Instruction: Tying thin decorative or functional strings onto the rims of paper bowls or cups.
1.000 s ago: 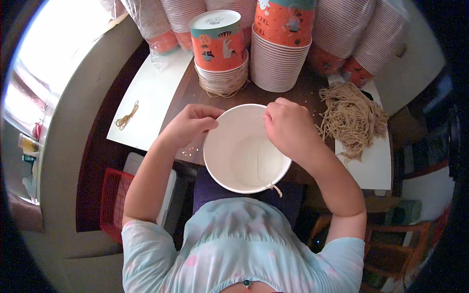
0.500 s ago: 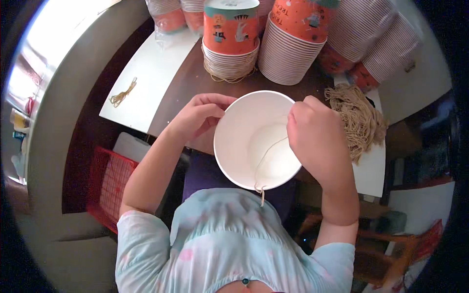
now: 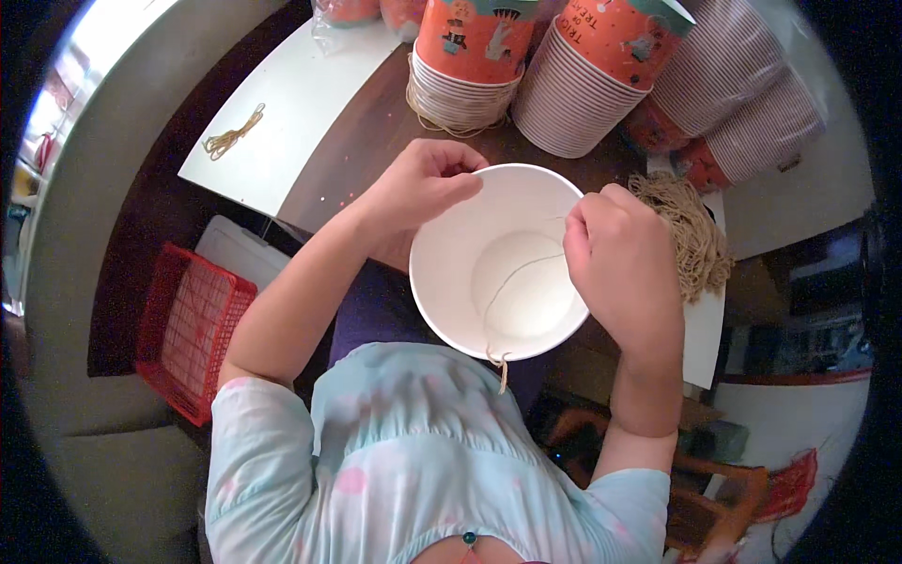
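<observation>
One end of the beige cord (image 3: pixel 505 285) looks tied at the near rim of the paper bucket (image 3: pixel 442 258), above the lap by the table (image 3: pixel 357 141); its other end seems not yet fastened. The left hand (image 3: pixel 449 184) pinches the far-left rim; the right hand (image 3: pixel 615 246) is closed on the cord. Inside the bucket only cord shows; behind, orange buckets (image 3: pixel 470 56) nest rim-down.

Grips white bucket (image 3: pixel 443 273) at eleven o'clock with left hand (image 3: pixel 423 184); holds thin cord (image 3: pixel 507 280), reaching rim (image 3: pixel 528 356) at six, with right hand (image 3: pixel 622 244) at three o'clock; faces orange bucket stack (image 3: pixel 470 47) at twelve.
</observation>
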A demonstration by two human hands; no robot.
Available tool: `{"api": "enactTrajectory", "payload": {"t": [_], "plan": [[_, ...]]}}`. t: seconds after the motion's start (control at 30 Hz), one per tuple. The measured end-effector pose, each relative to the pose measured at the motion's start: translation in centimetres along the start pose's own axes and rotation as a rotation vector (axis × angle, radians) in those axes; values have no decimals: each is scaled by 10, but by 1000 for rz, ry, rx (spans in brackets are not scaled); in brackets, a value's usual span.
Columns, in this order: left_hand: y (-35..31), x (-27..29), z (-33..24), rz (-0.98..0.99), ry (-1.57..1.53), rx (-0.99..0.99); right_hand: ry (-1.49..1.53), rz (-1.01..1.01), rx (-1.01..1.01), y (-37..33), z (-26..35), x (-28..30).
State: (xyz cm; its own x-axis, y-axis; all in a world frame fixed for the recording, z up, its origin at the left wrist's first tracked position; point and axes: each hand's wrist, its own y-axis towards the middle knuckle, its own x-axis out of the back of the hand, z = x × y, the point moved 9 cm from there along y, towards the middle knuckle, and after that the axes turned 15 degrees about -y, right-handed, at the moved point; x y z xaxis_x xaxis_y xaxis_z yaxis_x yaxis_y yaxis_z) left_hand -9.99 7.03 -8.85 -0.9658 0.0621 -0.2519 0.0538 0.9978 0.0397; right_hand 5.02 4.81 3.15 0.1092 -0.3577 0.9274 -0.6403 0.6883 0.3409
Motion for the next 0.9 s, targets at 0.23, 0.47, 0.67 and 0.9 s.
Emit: {"api": "enactTrajectory", "payload": {"t": [0.23, 0.47, 0.67, 0.9], "plan": [[-3, -1, -8, -25, 148, -115, 28, -27, 17, -1, 2, 1], [-3, -10, -18, -27, 327, -39, 41, -10, 23, 0, 1, -1], [6, -9, -14, -74, 482, -64, 51, 13, 31, 1, 0, -5], [1, -11, -14, -124, 544, -17, 71, 10, 20, 1, -9, -9]]}}
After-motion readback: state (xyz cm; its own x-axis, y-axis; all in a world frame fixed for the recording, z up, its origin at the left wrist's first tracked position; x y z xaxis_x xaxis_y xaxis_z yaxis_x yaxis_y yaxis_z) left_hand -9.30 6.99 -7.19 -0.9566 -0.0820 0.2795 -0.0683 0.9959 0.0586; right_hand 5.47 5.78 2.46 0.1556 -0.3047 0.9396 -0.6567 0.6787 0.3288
